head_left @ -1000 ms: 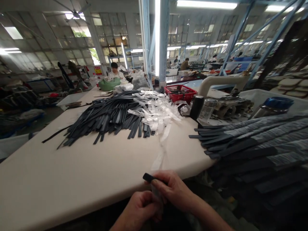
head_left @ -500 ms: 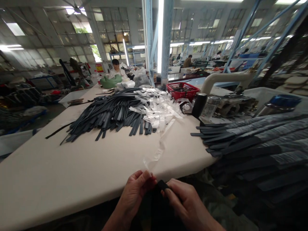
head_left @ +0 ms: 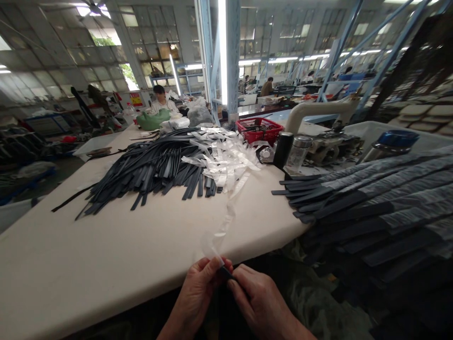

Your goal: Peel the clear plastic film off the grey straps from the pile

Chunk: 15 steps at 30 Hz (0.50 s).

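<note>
At the table's near edge, my left hand (head_left: 201,285) pinches the end of a clear plastic strip (head_left: 223,227), which trails back over the table to the white pile. My right hand (head_left: 256,293) is closed around a dark strap (head_left: 225,273). The strap's tip meets the fingers of my left hand, against the plastic; the rest of the strap is hidden below my hand. Farther back lies a heap of dark straps (head_left: 141,170), with many clear plastic strips (head_left: 226,156) bunched at its right end.
More dark straps, partly wrapped in plastic, lie in a stack (head_left: 371,208) at the right. Behind are a red basket (head_left: 260,131), a glass jar (head_left: 299,151), a black cylinder (head_left: 283,150), a blue-lidded flask (head_left: 392,141) and a sewing machine (head_left: 325,113). A person (head_left: 163,101) sits at the far end.
My hands have come together, and the strap tip now meets the plastic strip at my left fingers. The whole view has shifted slightly, so the background sits farther left.
</note>
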Tool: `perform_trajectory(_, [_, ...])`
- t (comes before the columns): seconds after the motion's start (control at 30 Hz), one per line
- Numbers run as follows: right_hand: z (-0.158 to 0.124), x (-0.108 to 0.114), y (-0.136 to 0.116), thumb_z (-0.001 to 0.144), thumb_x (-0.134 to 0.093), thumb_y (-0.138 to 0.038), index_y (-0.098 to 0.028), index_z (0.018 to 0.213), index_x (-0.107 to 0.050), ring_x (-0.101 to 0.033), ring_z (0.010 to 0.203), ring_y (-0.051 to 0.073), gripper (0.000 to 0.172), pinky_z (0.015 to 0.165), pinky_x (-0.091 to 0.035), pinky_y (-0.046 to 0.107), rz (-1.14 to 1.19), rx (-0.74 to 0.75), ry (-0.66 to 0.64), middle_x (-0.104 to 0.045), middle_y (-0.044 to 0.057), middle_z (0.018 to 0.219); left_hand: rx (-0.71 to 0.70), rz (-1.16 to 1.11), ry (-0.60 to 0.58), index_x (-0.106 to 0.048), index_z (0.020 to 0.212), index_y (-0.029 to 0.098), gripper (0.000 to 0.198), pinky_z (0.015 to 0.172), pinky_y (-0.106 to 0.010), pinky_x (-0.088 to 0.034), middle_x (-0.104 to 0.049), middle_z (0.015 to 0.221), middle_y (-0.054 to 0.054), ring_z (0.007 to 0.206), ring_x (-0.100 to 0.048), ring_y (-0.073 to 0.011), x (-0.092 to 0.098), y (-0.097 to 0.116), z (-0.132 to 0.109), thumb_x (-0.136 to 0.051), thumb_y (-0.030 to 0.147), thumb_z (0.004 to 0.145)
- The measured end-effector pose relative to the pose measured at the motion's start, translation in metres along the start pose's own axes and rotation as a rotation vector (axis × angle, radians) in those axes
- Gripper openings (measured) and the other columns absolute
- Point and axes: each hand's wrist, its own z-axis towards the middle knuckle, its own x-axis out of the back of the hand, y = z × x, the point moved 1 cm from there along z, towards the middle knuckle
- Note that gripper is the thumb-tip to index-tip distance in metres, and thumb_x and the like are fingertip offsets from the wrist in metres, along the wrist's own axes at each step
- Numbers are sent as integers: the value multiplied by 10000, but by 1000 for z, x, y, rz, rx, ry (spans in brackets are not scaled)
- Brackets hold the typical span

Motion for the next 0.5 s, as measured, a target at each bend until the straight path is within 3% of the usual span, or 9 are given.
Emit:
perform_trajectory(0.3, [7, -6, -4, 998, -400, -308, -169, 874, -644, -646, 737, 191, 306, 673, -442, 280, 38, -34, 16, -698, 76, 826, -15, 102, 1, -796, 851, 152, 361, 933, -331, -528, -779, 831, -77, 914, -705, -262, -1, -14, -9, -871, 451, 663])
perform_trajectory(0.43, [5, 2, -8, 924, -522, -275, -183, 1002, -670, -649, 782, 175, 192, 704, -464, 251, 162, 4, -46, -716, 45, 887, -22, 23, 182, -784, 823, 140, 400, 747, -263, -580, -788, 805, -75, 798, -720, -227, 7, 6, -13, -920, 432, 586])
perform_trajectory(0.5, [-2, 10, -5, 847, -599, -227, -222, 1151, -652, -625, 732, 142, 309, 655, -450, 212, 202, -26, -113, -701, -1, 862, -71, -28, 330, -772, 751, 131, 468, 727, -220, -581, -792, 799, -79, 783, -715, -201, 17, 28, -14, -978, 424, 449])
